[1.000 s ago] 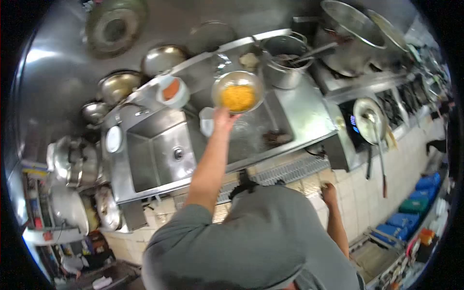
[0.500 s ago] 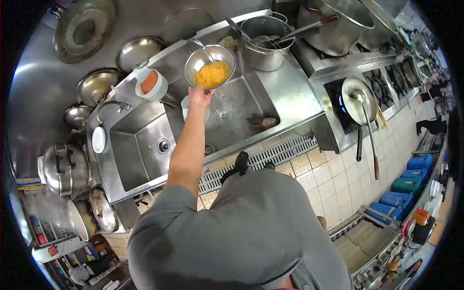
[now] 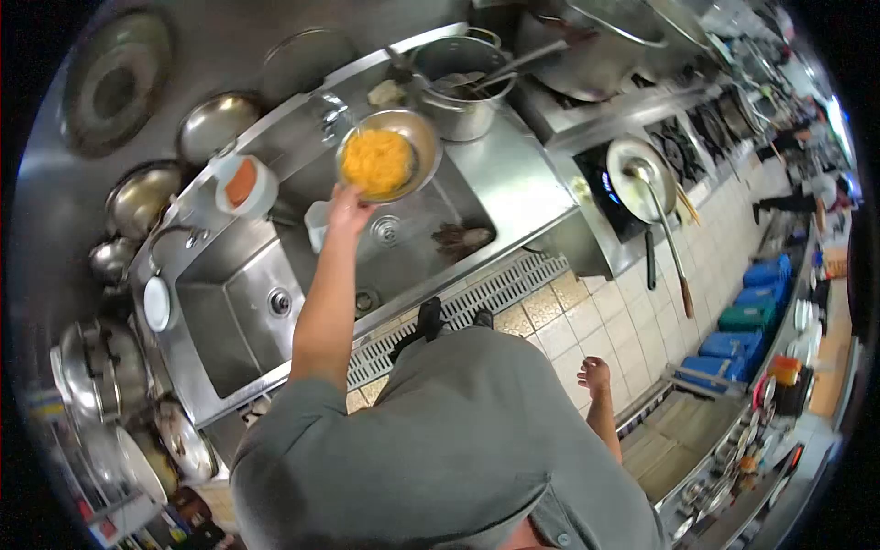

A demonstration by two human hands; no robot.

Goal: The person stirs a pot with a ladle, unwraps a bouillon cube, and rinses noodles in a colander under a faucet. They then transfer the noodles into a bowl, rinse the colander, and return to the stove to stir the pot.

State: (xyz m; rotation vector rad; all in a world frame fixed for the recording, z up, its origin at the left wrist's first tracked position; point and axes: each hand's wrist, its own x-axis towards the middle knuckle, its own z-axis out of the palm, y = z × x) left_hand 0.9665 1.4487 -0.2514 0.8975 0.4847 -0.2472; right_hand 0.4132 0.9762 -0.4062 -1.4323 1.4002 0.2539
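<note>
My left hand (image 3: 349,213) grips the near rim of a metal bowl (image 3: 424,147) over the large sink basin (image 3: 426,197). Fine yellow-orange shreds (image 3: 377,160) lie in the bowl, which tilts a little. Just behind the bowl stands a tap (image 3: 332,119). A white container (image 3: 317,225) sits in the basin left of my wrist, and a brown brush-like thing (image 3: 461,240) lies on the basin floor. My right hand (image 3: 594,373) hangs over the tiled floor at my side, fingers loosely bent and apart, with nothing visible in it.
To the right, a wok (image 3: 632,197) with a ladle sits on the stove. A tall pot (image 3: 463,119) with utensils stands behind the counter. A white tub (image 3: 261,191) with something orange stands at the sink's back edge. Blue bins (image 3: 733,345) line the right; a person (image 3: 811,200) is far off.
The bowl now tilts differently, with its shreds shifted toward its left side, and no water stream shows in it. My right hand has come into view. The whole view has shifted with my head.
</note>
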